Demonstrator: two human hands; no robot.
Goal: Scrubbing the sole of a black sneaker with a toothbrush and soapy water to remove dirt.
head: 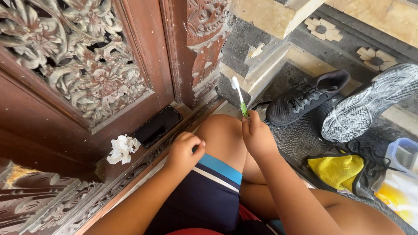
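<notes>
**A toothbrush in my right hand, near the shoes**

From the head camera, looking down, I see my two hands above my bent knee. My right hand (257, 135) is closed around the green handle of a toothbrush (240, 96); the fingers pinch it low, and the white head of the brush stands up and leans a little to the left, above the hand. My left hand (183, 150) rests on my thigh, just beside the knee, with the fingers curled in to a loose fist; I cannot tell if something is inside it.

To the right of my right hand, and well apart from it, a black shoe (305, 98) stands on the dark mat (300, 139). Next to that one, further right, a second shoe (370, 102) is tilted, so its grey-white sole faces the camera. Below the shoes, near my right forearm, lies a yellow cloth (337, 169), and beside it a pale plastic container (402, 154) is at the edge of the view.

To the left of my left hand, a black phone (157, 126) lies on the ledge of the carved wooden door (87, 65), and a crumpled white tissue (123, 148) is just beside it.
</notes>
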